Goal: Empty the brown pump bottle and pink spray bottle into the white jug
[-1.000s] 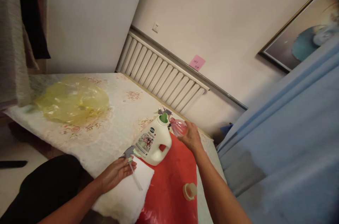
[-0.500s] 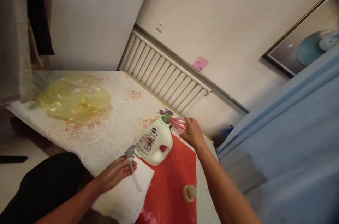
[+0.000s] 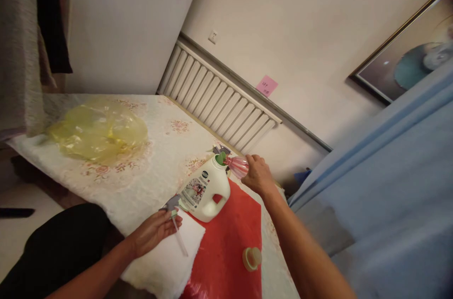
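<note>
My right hand grips a clear pinkish bottle, tipped sideways with its neck at the mouth of a pale green jug. A green spout shows in the jug's opening. The jug stands on the table and has a printed label and a side handle. My left hand holds a grey trigger spray head, its clear dip tube hanging down. Below that hand lies a white cloth. A round pale cap rests on a red sheet to the right.
A crumpled yellow plastic bag lies on the flowered tablecloth at the left. Another grey spray head sits behind the jug. A white radiator runs along the wall, and a blue curtain hangs at the right.
Almost nothing differs. The right hand still holds the tilted bottle at the jug's mouth, and the left hand still holds the spray head.
</note>
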A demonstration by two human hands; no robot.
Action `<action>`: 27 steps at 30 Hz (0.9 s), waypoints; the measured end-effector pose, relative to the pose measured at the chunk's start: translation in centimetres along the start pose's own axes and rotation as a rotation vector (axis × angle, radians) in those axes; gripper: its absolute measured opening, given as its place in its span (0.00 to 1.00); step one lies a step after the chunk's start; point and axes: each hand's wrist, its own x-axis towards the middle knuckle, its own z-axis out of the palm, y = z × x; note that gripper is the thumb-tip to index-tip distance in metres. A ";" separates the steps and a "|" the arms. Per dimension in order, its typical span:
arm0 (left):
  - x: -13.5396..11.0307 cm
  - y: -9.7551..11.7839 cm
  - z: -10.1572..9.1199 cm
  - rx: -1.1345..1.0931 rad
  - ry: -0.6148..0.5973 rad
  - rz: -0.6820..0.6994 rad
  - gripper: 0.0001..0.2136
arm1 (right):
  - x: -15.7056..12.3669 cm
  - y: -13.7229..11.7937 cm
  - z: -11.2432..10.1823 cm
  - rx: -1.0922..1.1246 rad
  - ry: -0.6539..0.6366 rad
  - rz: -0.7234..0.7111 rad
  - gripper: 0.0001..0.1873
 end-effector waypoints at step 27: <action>-0.5 0.3 0.5 -0.003 -0.006 0.005 0.11 | 0.8 -0.1 -1.1 -0.117 0.005 -0.048 0.25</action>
